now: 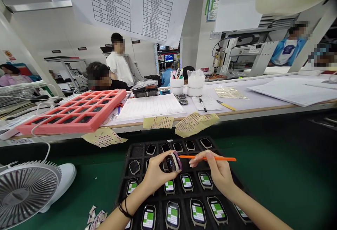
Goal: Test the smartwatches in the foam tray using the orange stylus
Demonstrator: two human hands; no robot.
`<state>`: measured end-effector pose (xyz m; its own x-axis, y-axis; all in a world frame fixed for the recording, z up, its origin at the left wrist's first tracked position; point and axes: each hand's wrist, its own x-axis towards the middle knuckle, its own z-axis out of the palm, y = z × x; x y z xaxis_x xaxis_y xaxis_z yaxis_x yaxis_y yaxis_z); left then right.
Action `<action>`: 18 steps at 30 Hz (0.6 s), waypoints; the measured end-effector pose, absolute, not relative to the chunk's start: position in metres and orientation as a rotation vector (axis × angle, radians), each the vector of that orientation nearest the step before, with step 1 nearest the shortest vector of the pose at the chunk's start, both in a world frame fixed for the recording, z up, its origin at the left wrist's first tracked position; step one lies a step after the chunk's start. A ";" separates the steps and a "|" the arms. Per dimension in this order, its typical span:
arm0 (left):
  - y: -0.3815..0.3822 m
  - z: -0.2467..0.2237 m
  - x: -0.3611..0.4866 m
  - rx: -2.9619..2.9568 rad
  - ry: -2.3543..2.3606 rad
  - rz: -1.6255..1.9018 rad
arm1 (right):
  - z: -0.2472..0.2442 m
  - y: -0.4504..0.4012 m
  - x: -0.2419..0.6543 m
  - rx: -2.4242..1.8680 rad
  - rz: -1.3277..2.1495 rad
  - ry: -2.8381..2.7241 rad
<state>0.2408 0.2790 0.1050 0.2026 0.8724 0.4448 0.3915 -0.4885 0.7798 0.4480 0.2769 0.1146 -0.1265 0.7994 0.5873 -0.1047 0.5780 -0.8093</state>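
Note:
Between the thumb and fingers of my left hand (155, 174) is a smartwatch (171, 162) with a lit dark screen and a purple piece along its side. My right hand (219, 170) pinches a thin orange stick (225, 159), whose left tip reaches the watch's purple side; whether it touches, I cannot tell. Both hands are above a black foam tray (126, 165) with rows of watch bodies in its compartments. The nearer ones, such as a watch with a green and white screen (198, 211), are lit, while the farther ones are dark.
A grey fan (23, 195) stands at left on the green mat (284, 174). Small paper strips (96, 217) lie near it. The shelf behind holds a pink foam tray (92, 123), paper sheets (151, 107), white pen cups (177, 85) and a yellow cutter (226, 105). Other people sit or stand beyond.

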 end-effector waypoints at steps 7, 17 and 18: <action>0.280 0.111 0.244 1.954 1.172 1.225 | 0.119 0.273 0.445 -0.543 0.983 -1.477; 0.279 0.106 0.243 1.995 1.178 1.243 | 0.119 0.276 0.443 -0.592 0.927 -1.505; 0.279 0.105 0.243 2.007 1.177 1.243 | 0.119 0.276 0.444 -0.599 0.921 -1.510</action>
